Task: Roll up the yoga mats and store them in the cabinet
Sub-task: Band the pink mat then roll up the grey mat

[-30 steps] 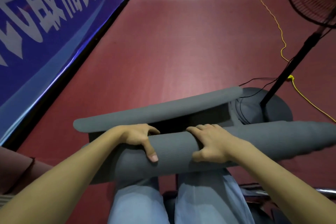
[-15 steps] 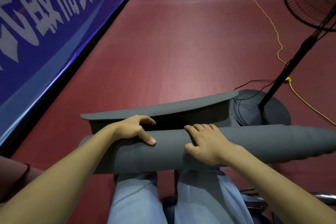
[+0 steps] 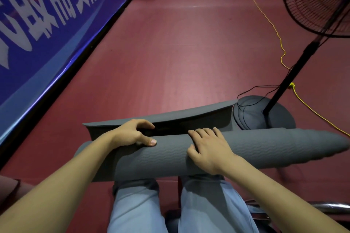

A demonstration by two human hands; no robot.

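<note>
A grey yoga mat lies across my knees, almost fully rolled, with its right end telescoped into a cone. Its last loose flap stands up just beyond the roll. My left hand curls over the top of the roll, fingers dipped into the gap between roll and flap, thumb pressed on the near side. My right hand lies spread on the roll's middle, fingers reaching over the top. No cabinet is in view.
A pedestal fan stands at the right, its round grey base touching the mat's far corner, its black pole slanting up. A yellow cord and black cable trail over the red floor. A blue banner wall runs along the left.
The roll has turned away from me and taken up more of the flap, which is now shorter. Both hands have shifted forward over the top of the roll.
</note>
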